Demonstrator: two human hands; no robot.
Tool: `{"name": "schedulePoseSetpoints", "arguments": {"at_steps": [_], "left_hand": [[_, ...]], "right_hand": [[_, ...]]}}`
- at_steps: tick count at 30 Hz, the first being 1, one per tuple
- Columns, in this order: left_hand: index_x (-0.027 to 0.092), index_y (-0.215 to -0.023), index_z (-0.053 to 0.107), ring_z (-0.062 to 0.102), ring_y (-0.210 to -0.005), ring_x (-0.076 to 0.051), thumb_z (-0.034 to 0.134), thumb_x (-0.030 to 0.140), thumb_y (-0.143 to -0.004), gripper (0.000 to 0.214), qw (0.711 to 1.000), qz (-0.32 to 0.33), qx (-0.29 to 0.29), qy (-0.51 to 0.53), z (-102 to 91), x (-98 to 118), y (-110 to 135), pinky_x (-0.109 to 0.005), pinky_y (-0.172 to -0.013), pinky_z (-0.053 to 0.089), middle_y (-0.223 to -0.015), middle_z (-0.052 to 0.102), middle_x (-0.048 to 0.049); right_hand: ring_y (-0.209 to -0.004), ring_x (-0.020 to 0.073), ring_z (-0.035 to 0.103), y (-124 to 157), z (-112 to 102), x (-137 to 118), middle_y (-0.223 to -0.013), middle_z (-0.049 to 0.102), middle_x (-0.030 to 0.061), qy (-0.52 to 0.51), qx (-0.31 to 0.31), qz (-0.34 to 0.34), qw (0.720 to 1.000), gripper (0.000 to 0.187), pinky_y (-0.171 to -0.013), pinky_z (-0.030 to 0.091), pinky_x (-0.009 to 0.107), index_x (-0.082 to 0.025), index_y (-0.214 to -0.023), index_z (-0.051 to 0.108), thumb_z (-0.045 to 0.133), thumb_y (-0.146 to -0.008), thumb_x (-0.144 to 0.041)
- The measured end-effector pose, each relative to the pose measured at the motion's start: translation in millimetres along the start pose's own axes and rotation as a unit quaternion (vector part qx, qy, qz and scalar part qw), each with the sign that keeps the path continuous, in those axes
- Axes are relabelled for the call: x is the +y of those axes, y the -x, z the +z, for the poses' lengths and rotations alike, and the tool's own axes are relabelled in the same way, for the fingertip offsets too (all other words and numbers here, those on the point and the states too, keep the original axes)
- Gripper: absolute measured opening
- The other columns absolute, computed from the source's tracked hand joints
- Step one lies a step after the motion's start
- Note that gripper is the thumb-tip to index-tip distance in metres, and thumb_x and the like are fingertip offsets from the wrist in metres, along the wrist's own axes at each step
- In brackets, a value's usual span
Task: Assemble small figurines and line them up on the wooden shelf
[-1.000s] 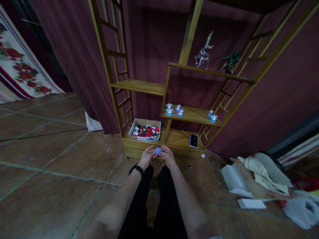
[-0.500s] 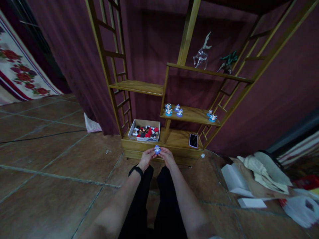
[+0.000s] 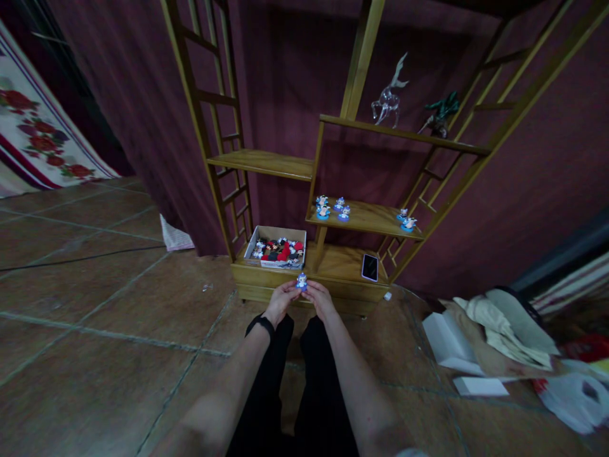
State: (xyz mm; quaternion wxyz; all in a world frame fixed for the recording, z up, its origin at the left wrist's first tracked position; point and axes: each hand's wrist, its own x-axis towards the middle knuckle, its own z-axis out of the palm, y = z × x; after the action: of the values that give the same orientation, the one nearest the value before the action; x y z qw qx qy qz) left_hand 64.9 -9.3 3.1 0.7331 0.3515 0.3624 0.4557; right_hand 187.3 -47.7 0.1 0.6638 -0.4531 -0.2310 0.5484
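Note:
A small purple and white figurine (image 3: 301,282) is held upright between my two hands, in front of the low wooden cabinet. My left hand (image 3: 281,299) pinches it from the left, and my right hand (image 3: 320,298) grips its other side. Just beyond, an open cardboard box (image 3: 252,253) full of red, black and white figurines sits on the cabinet top. On the shelf (image 3: 368,219) above, similar purple figurines (image 3: 344,212) stand beside blue-based ones (image 3: 323,211) at the left end. Two more figurines (image 3: 408,223) stand at its right end.
A phone (image 3: 370,268) lies on the cabinet top at right. Higher up stand a clear glass deer (image 3: 387,101) and a dark green statuette (image 3: 443,114). White boxes (image 3: 450,343), cloth and a plastic bag (image 3: 578,397) lie on the floor at right.
The figurine has been raised and tipped slightly in my fingers, so more of its front shows. Both hands keep hold of it; the camera view has shifted a little.

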Motion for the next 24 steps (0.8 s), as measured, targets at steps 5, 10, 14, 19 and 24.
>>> {"name": "schedulePoseSetpoints", "arguments": {"at_steps": [5, 10, 14, 19, 24], "left_hand": [[0.01, -0.088, 0.066, 0.054, -0.052, -0.008, 0.081, 0.014, -0.048, 0.043, 1.0, -0.007, -0.01, -0.022, 0.4, -0.4, -1.1, -0.019, -0.054, 0.039, -0.06, 0.064, -0.0011], [0.011, -0.087, 0.067, 0.054, -0.052, -0.007, 0.081, 0.015, -0.047, 0.042, 1.0, 0.001, -0.013, -0.022, 0.1, -0.7, -2.0, -0.019, -0.054, 0.038, -0.06, 0.064, -0.0004], [0.011, -0.088, 0.067, 0.055, -0.054, -0.007, 0.08, 0.014, -0.049, 0.041, 1.0, -0.002, -0.016, -0.017, -0.4, -0.8, -2.3, -0.019, -0.055, 0.04, -0.063, 0.065, -0.0016], [0.01, -0.089, 0.067, 0.057, -0.056, -0.008, 0.077, 0.01, -0.055, 0.035, 1.0, -0.005, -0.007, 0.002, -1.1, 0.0, -1.3, -0.019, -0.058, 0.042, -0.066, 0.066, -0.0036], [0.011, -0.086, 0.067, 0.059, -0.06, -0.009, 0.073, 0.007, -0.06, 0.027, 1.0, -0.007, 0.005, 0.026, 0.1, 1.9, 0.4, -0.019, -0.06, 0.044, -0.068, 0.066, -0.0052]], "right_hand": [[-0.078, 0.0183, 0.066, 0.9, 0.6, -0.9, -0.08, 0.07, 0.0053, 0.0, -0.002, 0.0, 1.0, 0.024, -0.082, 0.052, 0.036, -0.016, -0.083, 0.065, 0.072, -0.061, -0.025], [-0.078, 0.0183, 0.066, 1.9, 1.6, -3.2, -0.078, 0.07, 0.0049, 0.001, 0.0, 0.003, 1.0, 0.024, -0.082, 0.051, 0.036, -0.016, -0.081, 0.065, 0.073, -0.061, -0.027], [-0.075, 0.0183, 0.066, 1.0, 1.1, -4.5, -0.076, 0.07, 0.0042, -0.003, -0.007, 0.013, 1.0, 0.025, -0.079, 0.052, 0.037, -0.017, -0.081, 0.064, 0.073, -0.059, -0.025], [-0.067, 0.0147, 0.064, 0.9, 0.3, -5.7, -0.077, 0.07, 0.0039, 0.01, -0.02, 0.037, 0.999, 0.029, -0.074, 0.053, 0.032, -0.016, -0.084, 0.064, 0.073, -0.057, -0.021], [-0.069, 0.0131, 0.064, 3.8, 3.0, -7.9, -0.083, 0.069, 0.0038, 0.004, -0.038, 0.027, 0.999, 0.033, -0.072, 0.051, 0.027, -0.016, -0.085, 0.064, 0.074, -0.054, -0.021]]}}
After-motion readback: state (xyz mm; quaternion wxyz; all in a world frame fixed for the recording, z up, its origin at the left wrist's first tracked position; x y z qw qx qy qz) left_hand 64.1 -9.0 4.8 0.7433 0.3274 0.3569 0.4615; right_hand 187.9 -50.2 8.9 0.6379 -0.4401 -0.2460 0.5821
